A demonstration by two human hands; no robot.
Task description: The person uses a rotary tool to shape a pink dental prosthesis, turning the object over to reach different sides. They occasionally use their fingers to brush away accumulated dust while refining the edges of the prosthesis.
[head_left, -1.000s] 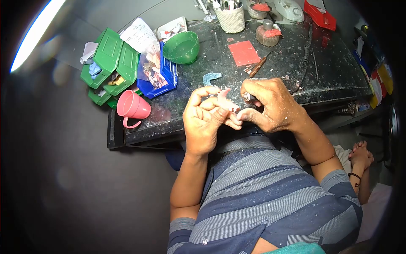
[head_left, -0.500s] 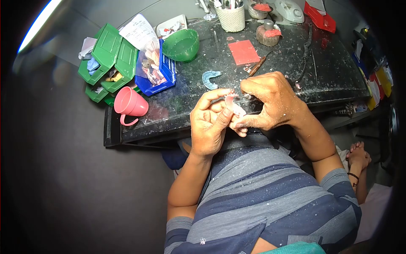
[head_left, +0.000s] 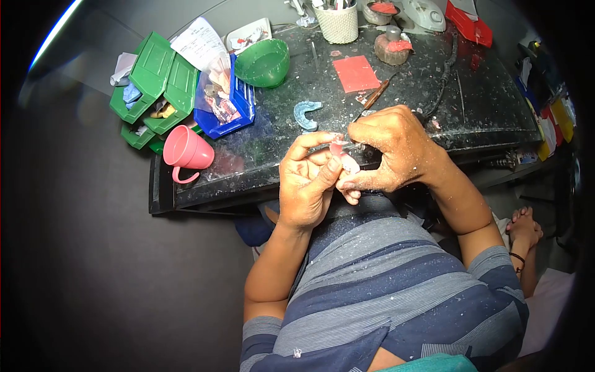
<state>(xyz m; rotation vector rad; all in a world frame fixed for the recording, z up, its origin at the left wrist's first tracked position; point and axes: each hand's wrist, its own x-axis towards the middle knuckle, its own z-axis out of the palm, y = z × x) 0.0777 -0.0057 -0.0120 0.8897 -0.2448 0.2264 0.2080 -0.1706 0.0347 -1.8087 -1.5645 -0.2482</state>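
My left hand point(head_left: 302, 186) pinches a pink denture point(head_left: 349, 163) between thumb and fingers, just beyond the bench's front edge. Close against it on the right, my right hand point(head_left: 400, 149) has its fingers curled round a slim metal-tipped tool point(head_left: 357, 147), mostly hidden by the fingers. The right thumb reaches the lower end of the denture. Pale dust covers both hands. A blue horseshoe-shaped piece point(head_left: 302, 118) lies on the bench beyond the left fingers. Behind the right hand rests a wooden-handled carving knife point(head_left: 377, 95) beside a square pink sheet point(head_left: 356, 75).
On the dusty black bench point(head_left: 266, 146) stand a pink mug point(head_left: 193, 150), a green bowl point(head_left: 273, 68), a blue bin point(head_left: 238, 118) and green bins point(head_left: 149, 80). A white tool holder point(head_left: 338, 26) and burner point(head_left: 392, 49) are behind. A black cord point(head_left: 447, 84) runs right. Another person's hands point(head_left: 524, 227) are lower right.
Both hands stay together at the denture. The right fingers have shifted slightly left, and the denture has turned a little. The whole view has shifted slightly.
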